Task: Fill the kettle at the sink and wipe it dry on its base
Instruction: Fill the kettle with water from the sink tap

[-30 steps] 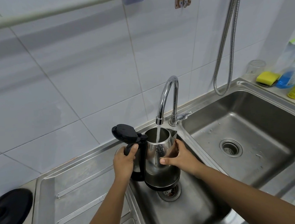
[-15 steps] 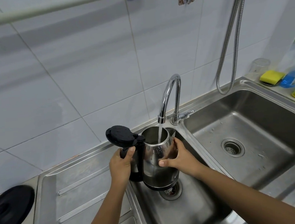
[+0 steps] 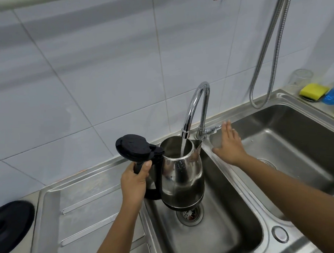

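Observation:
A steel kettle (image 3: 183, 177) with a black handle hangs upright over the left sink basin (image 3: 216, 236), its black lid (image 3: 132, 147) flipped open. Water runs from the chrome tap (image 3: 197, 104) into the kettle's mouth. My left hand (image 3: 135, 180) grips the handle. My right hand (image 3: 228, 144) is off the kettle, fingers spread, hovering just right of the tap's lever (image 3: 213, 130) above the divider between the basins. The round black kettle base (image 3: 9, 228) lies on the counter at the far left.
The right basin (image 3: 295, 148) has a drain partly hidden behind my right forearm. A drainboard (image 3: 93, 216) lies left of the basins. A metal hose (image 3: 266, 58) hangs down the tiled wall. A yellow sponge (image 3: 313, 91), a glass (image 3: 300, 78) and bottles stand at the back right.
My right hand has let go of the kettle's body and moved up and right toward the tap lever. The left hand still holds the kettle under the running water.

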Available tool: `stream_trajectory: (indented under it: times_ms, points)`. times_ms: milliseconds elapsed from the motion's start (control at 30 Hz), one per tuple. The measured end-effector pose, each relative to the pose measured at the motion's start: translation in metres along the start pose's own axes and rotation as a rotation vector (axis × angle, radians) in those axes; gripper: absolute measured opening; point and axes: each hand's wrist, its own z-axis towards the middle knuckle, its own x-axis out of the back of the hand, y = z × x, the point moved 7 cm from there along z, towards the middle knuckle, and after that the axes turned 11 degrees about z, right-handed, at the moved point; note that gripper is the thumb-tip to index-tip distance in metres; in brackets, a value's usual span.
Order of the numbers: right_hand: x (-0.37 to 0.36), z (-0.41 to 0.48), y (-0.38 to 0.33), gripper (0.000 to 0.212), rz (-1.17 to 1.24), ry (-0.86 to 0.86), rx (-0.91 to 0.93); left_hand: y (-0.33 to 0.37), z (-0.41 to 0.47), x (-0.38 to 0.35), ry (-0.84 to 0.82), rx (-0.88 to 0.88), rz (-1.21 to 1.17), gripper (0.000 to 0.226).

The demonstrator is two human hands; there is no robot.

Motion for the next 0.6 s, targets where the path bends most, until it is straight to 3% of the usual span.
stream_trajectory:
  times_ms: [167,367,600]
  points:
    - [-0.008,0.018,-0.003,0.102,-0.145,0.108,-0.012,0.001,0.001,-0.001,-0.006,0.008,0.002,0.041]
    - [0.008,0.051,-0.017,0.11,-0.21,0.087,-0.03,-0.003,0.004,-0.005,-0.015,0.006,0.018,0.02]
    - [0.008,0.039,-0.018,0.098,-0.118,0.142,0.013,-0.003,0.0,-0.007,-0.016,0.003,0.032,0.009]
